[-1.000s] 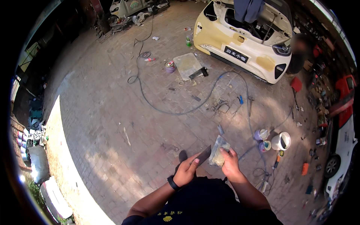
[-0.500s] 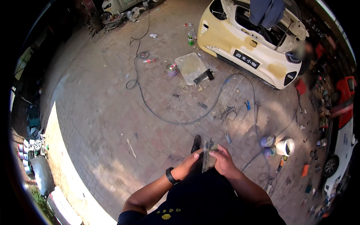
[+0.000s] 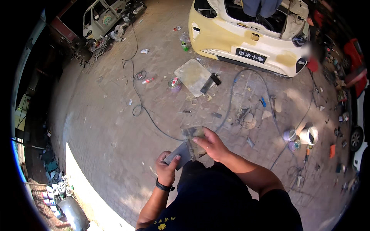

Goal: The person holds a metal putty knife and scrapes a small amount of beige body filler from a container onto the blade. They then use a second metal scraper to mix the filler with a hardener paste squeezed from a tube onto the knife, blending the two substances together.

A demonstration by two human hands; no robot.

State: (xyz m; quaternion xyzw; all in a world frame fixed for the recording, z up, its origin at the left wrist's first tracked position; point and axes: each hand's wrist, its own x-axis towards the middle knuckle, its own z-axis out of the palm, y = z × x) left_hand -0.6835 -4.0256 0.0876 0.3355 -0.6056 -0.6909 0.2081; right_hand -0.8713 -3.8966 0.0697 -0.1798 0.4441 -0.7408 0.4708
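My left hand (image 3: 165, 169) holds a flat grey rectangular plate (image 3: 180, 154) with its thumb on top. The plate is tilted, and its upper right corner meets or overlaps a second piece. That one is a stained, brownish-grey rectangular sheet (image 3: 199, 152) with dark smears, pinched in my right hand (image 3: 214, 145) with the thumb on its face. Whether the sheet is stiff or soft I cannot tell. The fingers behind both pieces are mostly hidden. A black band (image 3: 163, 186) circles my left wrist.
A yellow-patched white car (image 3: 223, 38) stands ahead, open at the back. On the paving lie a stained board (image 3: 185, 75) with a black tool (image 3: 209, 84), a tin (image 3: 174, 84), a looping hose (image 3: 153, 124) and a hammer (image 3: 273, 104). At right are a white bucket (image 3: 303, 136) and purple-sided tins (image 3: 287, 134).
My hands have moved up and left in the picture. The left hand has turned and drawn away from the right, bringing the grey plate into sight. The whole view has shifted.
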